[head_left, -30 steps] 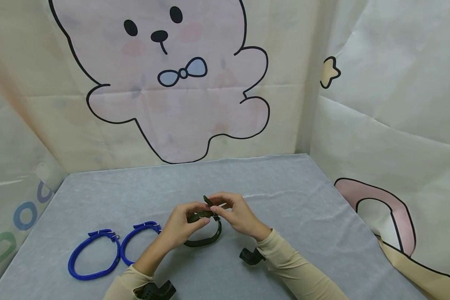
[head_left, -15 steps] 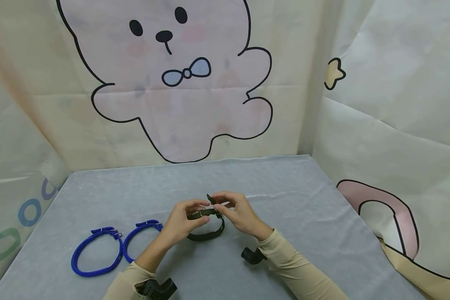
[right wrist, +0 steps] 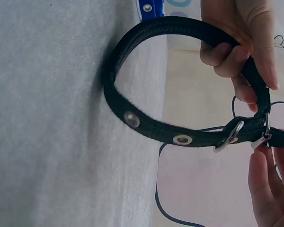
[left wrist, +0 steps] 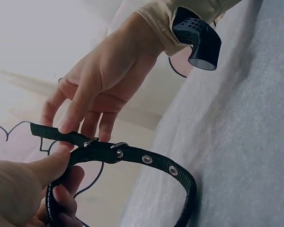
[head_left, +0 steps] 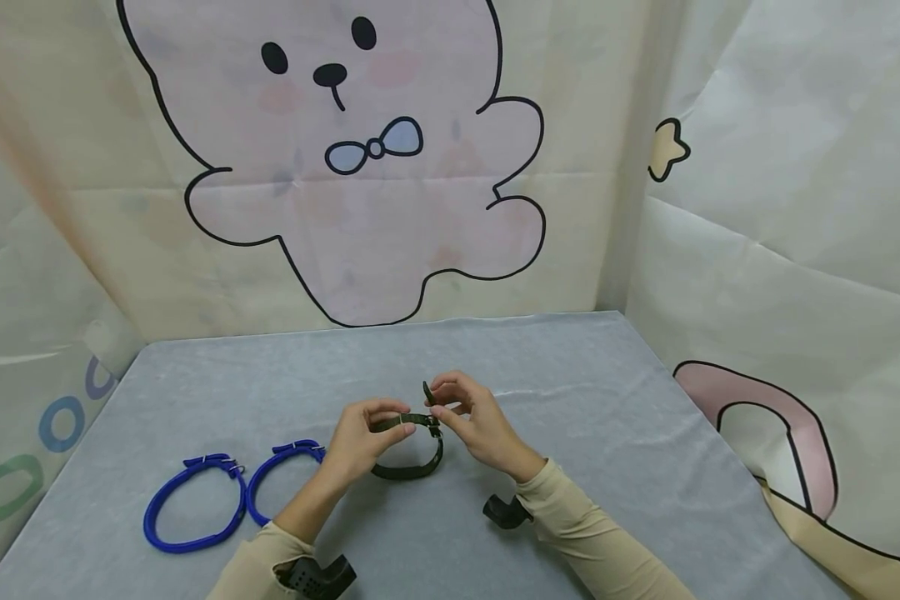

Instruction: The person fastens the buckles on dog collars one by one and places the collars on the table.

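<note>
A dark green pet collar, looped and fitted with metal eyelets, is held above the cloth by both hands. The left hand grips its band, thumb on one side and fingers curled round the other, as the right wrist view shows. At the buckle, the strap's free end sticks out past the metal. The right hand pinches that free end between thumb and finger. A D-ring hangs on the band beside the buckle. In the head view the left fingers hide part of the loop.
Two blue collars, one partly behind the left forearm, lie buckled on the grey cloth at the left. Printed curtains stand behind and at the sides of the table. Black camera mounts sit on both wrists.
The right hand has risen slightly, and the strap's free end stands more upright in it. The collar's loop has shifted a little left since half a second ago. The blue collars stay put.
</note>
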Tool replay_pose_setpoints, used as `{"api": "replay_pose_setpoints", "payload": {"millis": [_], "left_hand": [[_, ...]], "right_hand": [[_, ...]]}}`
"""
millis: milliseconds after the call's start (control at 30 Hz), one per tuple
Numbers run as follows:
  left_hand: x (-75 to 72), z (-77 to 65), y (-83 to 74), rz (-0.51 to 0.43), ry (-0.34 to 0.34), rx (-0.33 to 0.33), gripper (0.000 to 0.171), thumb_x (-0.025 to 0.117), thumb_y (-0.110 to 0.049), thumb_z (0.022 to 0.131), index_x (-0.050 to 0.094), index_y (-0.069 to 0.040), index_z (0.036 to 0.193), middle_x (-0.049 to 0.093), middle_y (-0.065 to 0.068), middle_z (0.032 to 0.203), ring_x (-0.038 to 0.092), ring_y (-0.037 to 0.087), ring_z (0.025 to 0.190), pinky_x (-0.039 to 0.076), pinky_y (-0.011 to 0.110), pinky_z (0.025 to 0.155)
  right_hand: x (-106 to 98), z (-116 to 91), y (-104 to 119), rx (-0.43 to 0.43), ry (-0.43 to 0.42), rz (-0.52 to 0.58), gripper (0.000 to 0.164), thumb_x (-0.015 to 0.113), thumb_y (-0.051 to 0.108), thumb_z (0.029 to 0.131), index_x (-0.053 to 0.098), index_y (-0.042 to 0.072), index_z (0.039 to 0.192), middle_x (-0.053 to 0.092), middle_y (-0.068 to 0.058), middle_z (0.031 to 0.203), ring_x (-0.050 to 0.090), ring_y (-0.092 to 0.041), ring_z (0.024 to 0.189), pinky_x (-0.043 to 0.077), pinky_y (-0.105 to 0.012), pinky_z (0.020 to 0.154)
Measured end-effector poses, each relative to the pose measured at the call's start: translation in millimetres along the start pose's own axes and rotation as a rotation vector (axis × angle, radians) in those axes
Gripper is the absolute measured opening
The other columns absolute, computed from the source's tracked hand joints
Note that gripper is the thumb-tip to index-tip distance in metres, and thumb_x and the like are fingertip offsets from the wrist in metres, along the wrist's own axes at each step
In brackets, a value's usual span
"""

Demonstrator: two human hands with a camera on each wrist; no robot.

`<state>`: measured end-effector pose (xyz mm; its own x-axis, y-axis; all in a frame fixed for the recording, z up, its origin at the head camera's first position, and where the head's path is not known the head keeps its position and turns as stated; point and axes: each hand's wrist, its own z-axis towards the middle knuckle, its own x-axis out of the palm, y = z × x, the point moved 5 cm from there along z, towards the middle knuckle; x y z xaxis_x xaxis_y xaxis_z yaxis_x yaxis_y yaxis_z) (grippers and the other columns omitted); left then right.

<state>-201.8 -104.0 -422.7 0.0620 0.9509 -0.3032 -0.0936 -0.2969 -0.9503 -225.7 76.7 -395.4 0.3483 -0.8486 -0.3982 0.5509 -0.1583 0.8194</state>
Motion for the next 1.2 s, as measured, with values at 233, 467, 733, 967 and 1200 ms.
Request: {"api": "replay_pose_setpoints", "payload": {"millis": [233, 467, 733, 967, 1200], "left_hand": [[-0.4, 0.7, 1.0, -0.004, -0.056, 0.004, 0.022, 0.08, -0.013, 0.087, 0.075, -0.004, 0.105, 0.079, 0.011, 0.094, 0.065, 0.011, 0.089, 0.048, 0.024, 0.075], [0.4, 0.2, -0.4, -0.006, -0.095, 0.005, 0.021, 0.082, -0.012, 0.084, 0.075, -0.003, 0.102, 0.078, 0.01, 0.09, 0.064, 0.01, 0.086, 0.048, 0.024, 0.074], [0.7, 0.1, -1.0, -0.055, -0.108, 0.02, 0.02, 0.084, -0.01, 0.082, 0.074, -0.002, 0.098, 0.077, 0.013, 0.091, 0.063, 0.008, 0.077, 0.048, 0.022, 0.069], [0.2, 0.0, -0.4, -0.076, -0.105, 0.031, 0.021, 0.084, -0.01, 0.082, 0.074, -0.001, 0.098, 0.074, 0.014, 0.085, 0.059, 0.008, 0.068, 0.046, 0.022, 0.062], [-0.1, -1.3, -0.8, -0.078, -0.095, 0.037, 0.021, 0.083, -0.011, 0.083, 0.073, 0.0, 0.097, 0.072, 0.014, 0.081, 0.055, 0.008, 0.063, 0.044, 0.022, 0.058]], "right_hand": [[0.6, -0.8, 0.7, 0.013, 0.001, -0.078, 0.019, 0.063, 0.011, 0.1, 0.064, 0.008, 0.119, 0.07, -0.012, 0.114, 0.069, -0.027, 0.103, 0.055, -0.032, 0.082], [0.3, -1.4, -1.3, 0.04, 0.033, -0.104, 0.021, 0.062, 0.013, 0.101, 0.068, 0.011, 0.121, 0.071, -0.008, 0.118, 0.067, -0.02, 0.105, 0.056, -0.03, 0.082], [0.8, -1.2, -3.2, 0.055, 0.077, -0.06, 0.02, 0.059, 0.013, 0.103, 0.07, 0.01, 0.12, 0.07, -0.009, 0.118, 0.066, -0.02, 0.104, 0.058, -0.03, 0.083], [1.9, -0.6, -3.1, 0.078, 0.104, -0.079, 0.02, 0.058, 0.007, 0.102, 0.071, 0.01, 0.118, 0.07, -0.009, 0.117, 0.067, -0.024, 0.109, 0.057, -0.031, 0.087], [3.2, -1.4, -0.8, 0.048, 0.113, -0.119, 0.02, 0.057, 0.006, 0.102, 0.072, 0.011, 0.115, 0.071, -0.007, 0.116, 0.068, -0.022, 0.109, 0.058, -0.032, 0.089]]}}
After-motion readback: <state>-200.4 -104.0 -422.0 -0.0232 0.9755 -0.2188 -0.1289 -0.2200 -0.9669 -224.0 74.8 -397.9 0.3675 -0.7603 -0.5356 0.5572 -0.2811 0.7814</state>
